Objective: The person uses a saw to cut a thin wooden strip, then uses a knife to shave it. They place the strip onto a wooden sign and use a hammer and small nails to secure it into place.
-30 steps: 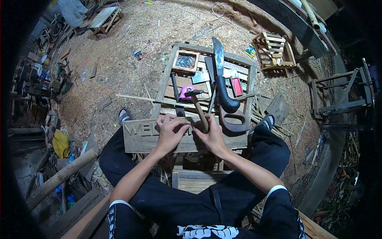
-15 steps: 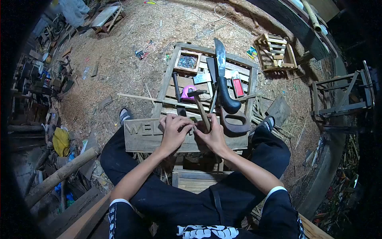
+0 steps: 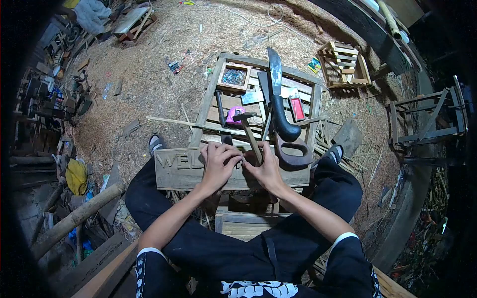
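Observation:
A wooden board (image 3: pixel 175 169) carved with letters "WEL" lies across my knees. My left hand (image 3: pixel 217 164) rests on the middle of the board with its fingers curled, fingertips meeting my right hand. What they pinch is too small to tell. My right hand (image 3: pixel 266 169) grips the wooden handle of a hammer (image 3: pixel 248 131), whose dark head points up and away over the pallet. Both hands hide the board's middle letters.
A wooden pallet (image 3: pixel 258 99) in front bears a machete (image 3: pixel 277 99), a handsaw handle (image 3: pixel 293 154), a small box of nails (image 3: pixel 232 77), a pink tape (image 3: pixel 233 115) and a red item (image 3: pixel 296 108). A slatted crate (image 3: pixel 344 62) stands far right. Sawdust and scraps cover the ground.
The hammer head has shifted very slightly; my hands stay together on the board. Little else differs.

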Available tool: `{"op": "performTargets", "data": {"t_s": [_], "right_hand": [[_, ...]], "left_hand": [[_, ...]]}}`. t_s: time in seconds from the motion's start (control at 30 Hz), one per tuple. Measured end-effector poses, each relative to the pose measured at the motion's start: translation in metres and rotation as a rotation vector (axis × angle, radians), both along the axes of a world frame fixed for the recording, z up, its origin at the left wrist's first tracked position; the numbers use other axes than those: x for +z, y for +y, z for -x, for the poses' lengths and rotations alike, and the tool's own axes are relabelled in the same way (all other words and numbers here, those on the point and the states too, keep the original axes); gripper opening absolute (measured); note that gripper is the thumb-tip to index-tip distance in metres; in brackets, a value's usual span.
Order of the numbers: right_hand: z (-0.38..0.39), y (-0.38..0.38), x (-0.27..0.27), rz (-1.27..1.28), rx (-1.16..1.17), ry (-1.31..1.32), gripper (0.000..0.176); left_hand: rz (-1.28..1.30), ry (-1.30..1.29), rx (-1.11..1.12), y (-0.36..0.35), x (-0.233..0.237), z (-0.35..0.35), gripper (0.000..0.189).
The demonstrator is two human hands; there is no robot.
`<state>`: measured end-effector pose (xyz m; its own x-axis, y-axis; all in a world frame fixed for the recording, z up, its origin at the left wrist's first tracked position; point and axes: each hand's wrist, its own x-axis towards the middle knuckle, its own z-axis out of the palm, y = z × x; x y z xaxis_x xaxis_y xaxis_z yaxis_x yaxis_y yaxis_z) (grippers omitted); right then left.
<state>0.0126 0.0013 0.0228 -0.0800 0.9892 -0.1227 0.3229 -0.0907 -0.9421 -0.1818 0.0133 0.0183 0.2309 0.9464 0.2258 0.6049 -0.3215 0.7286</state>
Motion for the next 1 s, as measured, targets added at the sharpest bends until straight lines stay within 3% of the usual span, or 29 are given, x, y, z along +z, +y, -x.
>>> {"op": "performTargets", "data": {"t_s": [1.0], "right_hand": [[0.0006,0.001,0.0002,-0.034,-0.01,0.004,0.052]], "left_hand": [[-0.074,0.025,-0.003,-0.0016,-0.0066,-0.0016,0.013]]}}
